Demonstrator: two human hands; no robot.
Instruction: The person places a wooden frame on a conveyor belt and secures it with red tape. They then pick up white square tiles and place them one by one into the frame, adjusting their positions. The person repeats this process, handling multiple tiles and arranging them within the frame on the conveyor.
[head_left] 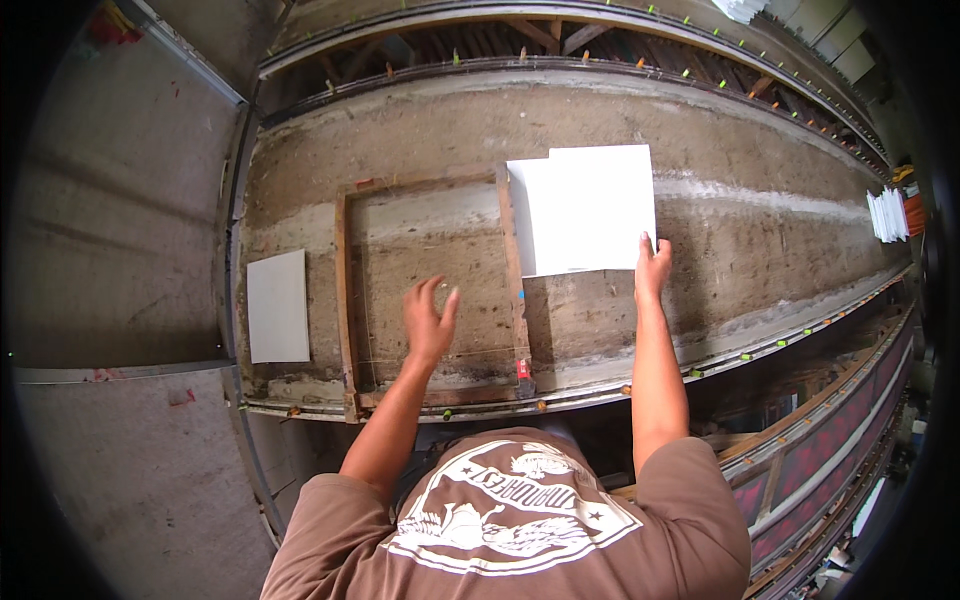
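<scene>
Overlapping unevenly, flat white sheets (595, 207) lie pinched by the right hand (651, 268), the left hand (430, 322) spread, empty.

Smooth, matt white paper on the sheets (592, 210), worn, unpolished wood on the frame (512, 230), and look how rough and gritty that tabletop (430, 130) runs! Matt cloth for the shirt (520, 585); the near rail (720, 366), poorly seen, might be dull metal.
</scene>
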